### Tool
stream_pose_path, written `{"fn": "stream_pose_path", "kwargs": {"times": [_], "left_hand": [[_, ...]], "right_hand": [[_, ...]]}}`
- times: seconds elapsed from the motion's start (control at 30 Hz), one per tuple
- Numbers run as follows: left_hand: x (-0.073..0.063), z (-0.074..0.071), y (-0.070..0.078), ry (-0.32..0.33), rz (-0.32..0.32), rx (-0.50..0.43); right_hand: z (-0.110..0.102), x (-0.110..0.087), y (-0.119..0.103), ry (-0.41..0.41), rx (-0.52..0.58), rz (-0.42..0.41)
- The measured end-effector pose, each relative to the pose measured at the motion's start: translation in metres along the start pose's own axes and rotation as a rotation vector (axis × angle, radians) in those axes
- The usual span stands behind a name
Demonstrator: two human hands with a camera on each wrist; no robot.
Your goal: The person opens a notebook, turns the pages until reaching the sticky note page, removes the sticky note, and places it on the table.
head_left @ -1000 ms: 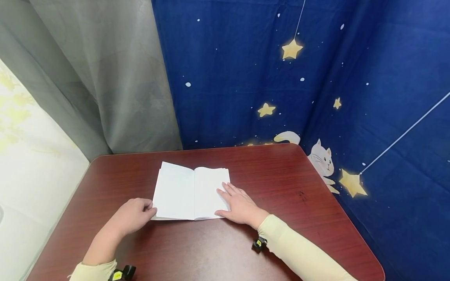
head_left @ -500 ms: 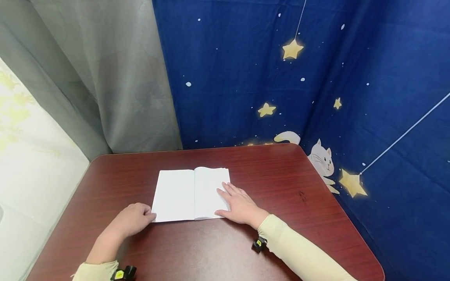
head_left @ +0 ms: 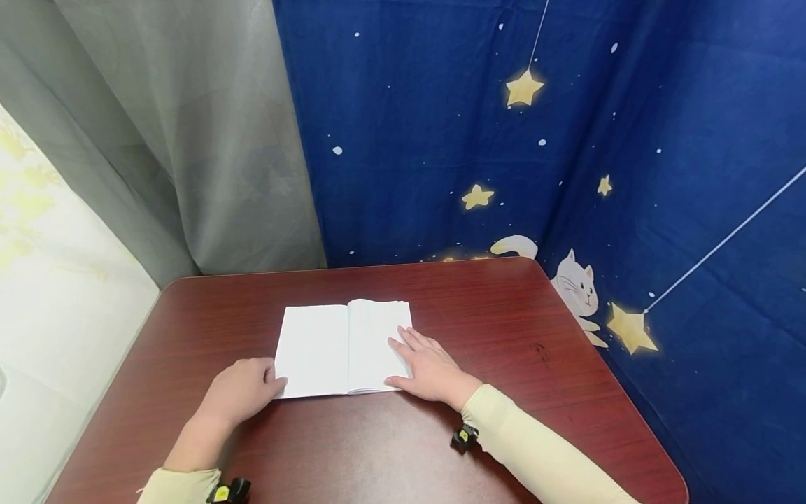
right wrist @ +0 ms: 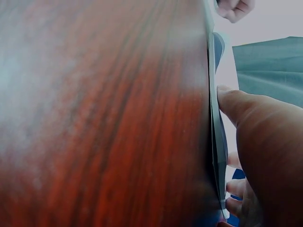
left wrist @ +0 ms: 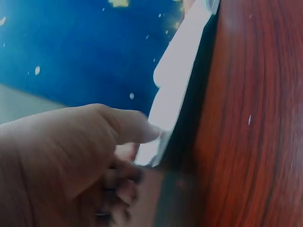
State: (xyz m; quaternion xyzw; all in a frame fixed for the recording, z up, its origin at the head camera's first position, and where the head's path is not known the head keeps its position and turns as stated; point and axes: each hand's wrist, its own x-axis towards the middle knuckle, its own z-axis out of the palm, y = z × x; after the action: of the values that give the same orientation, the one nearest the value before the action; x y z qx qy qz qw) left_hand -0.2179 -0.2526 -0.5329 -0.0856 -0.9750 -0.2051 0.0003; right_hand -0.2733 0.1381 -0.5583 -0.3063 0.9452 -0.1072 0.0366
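A notebook (head_left: 313,350) with blank white pages lies spread open on the table in the head view. At its lower left corner my left hand (head_left: 242,386) pinches the left side, the thumb on top and curled fingers at the edge. The left wrist view shows that thumb (left wrist: 137,126) on the white paper (left wrist: 175,61), with the other fingers partly in shadow. My right hand (head_left: 431,367) rests on the right page with fingers spread. In the right wrist view, the right thumb (right wrist: 232,101) lies on the page near the notebook's lower edge (right wrist: 217,137).
The reddish-brown wooden table (head_left: 453,448) has rounded corners. Behind it hang a grey curtain (head_left: 233,140) and a dark blue curtain (head_left: 428,126) with stars and a cat. A pale panel (head_left: 57,336) stands along the left side.
The left page, raised at its top corner a second ago, now lies flatter. My left hand has dipped slightly, then shifted a little right onto the corner. The right hand stays put.
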Motion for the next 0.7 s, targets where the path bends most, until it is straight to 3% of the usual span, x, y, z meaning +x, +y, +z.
{"fn": "stream_pose_path", "kwargs": {"times": [0.1,0.2,0.37,0.53,0.7], "left_hand": [[0.008,0.001,0.014,0.123,0.048,0.002],[0.018,0.004,0.030,0.192,0.108,-0.004],[0.034,0.013,0.050,0.196,0.201,0.044],[0.046,0.022,0.057,0.195,0.266,0.083],[0.051,0.030,0.056,0.108,0.269,0.133]], "right_hand": [[0.000,0.000,0.000,-0.004,0.000,-0.001],[0.000,0.000,0.000,-0.006,-0.005,0.003],[-0.001,0.000,0.000,-0.008,-0.006,0.005],[0.000,0.000,0.001,-0.007,-0.002,0.002],[0.001,0.001,0.001,-0.015,-0.016,0.007]]}}
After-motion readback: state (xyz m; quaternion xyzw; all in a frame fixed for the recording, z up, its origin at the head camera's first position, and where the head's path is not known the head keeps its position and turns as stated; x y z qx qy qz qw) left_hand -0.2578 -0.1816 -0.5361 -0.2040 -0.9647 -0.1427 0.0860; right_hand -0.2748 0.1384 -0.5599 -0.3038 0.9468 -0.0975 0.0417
